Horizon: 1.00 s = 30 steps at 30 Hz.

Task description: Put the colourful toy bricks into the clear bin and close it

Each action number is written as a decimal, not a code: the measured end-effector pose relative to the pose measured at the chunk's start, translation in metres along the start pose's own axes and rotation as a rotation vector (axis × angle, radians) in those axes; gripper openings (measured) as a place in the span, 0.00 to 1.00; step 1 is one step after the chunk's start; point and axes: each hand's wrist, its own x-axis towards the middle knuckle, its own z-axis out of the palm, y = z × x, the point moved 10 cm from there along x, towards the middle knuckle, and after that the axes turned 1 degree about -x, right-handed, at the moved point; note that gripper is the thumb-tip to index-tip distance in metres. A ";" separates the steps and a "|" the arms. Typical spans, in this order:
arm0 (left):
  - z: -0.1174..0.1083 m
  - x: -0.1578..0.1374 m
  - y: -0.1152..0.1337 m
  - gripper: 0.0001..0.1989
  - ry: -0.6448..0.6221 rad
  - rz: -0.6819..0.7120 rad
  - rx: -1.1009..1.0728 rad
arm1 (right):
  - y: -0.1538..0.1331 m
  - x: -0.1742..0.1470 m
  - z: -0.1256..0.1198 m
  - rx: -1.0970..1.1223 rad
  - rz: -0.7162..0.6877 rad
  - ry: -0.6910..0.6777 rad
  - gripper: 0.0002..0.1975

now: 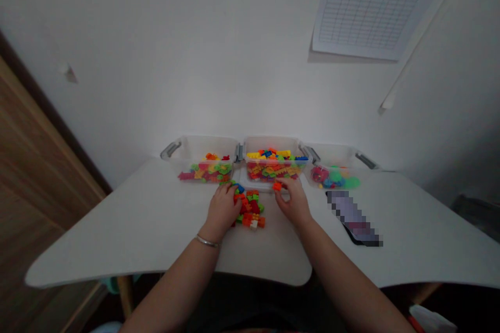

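Observation:
A cluster of colourful plastic building bricks, in red, orange, green and blue with one white piece, lies on the table in front of me. My left hand is curled round the left side of this cluster, fingers at the back and thumb at the front. Between the thumb and fingertips of my right hand is a small orange building brick. That brick is apart from the cluster, to its right and just in front of the middle bin. Part of the cluster's left side is hidden behind my left hand.
Three clear plastic bins stand along the wall: the left bin and middle bin hold loose bricks, the right bin round coloured pieces. A blurred-out phone lies on the white table. A printed sheet hangs above.

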 end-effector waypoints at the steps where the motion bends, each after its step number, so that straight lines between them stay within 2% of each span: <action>1: 0.000 0.000 0.000 0.21 0.001 0.001 0.008 | -0.001 0.007 -0.010 -0.013 -0.014 0.069 0.11; 4: 0.004 0.001 -0.002 0.22 -0.022 -0.012 0.032 | 0.000 0.031 -0.036 -0.063 -0.035 0.206 0.06; 6: 0.005 0.001 -0.002 0.22 -0.039 -0.023 0.052 | 0.010 0.046 -0.048 -0.101 0.022 0.279 0.05; 8: 0.004 0.000 -0.001 0.22 -0.043 -0.028 0.066 | 0.023 0.058 -0.052 -0.141 0.087 0.288 0.06; 13: 0.000 -0.001 0.000 0.21 -0.056 -0.030 0.059 | 0.049 0.062 -0.036 -0.240 0.244 0.161 0.13; 19: 0.002 -0.001 -0.002 0.21 -0.063 -0.044 0.033 | 0.035 0.044 -0.012 -0.399 0.159 -0.004 0.26; 25: 0.002 -0.001 0.001 0.21 -0.055 -0.022 0.021 | 0.027 0.043 -0.010 -0.489 0.121 -0.031 0.26; 30: 0.003 -0.001 0.000 0.21 -0.038 -0.016 0.011 | 0.030 0.051 -0.009 -0.504 0.172 -0.126 0.22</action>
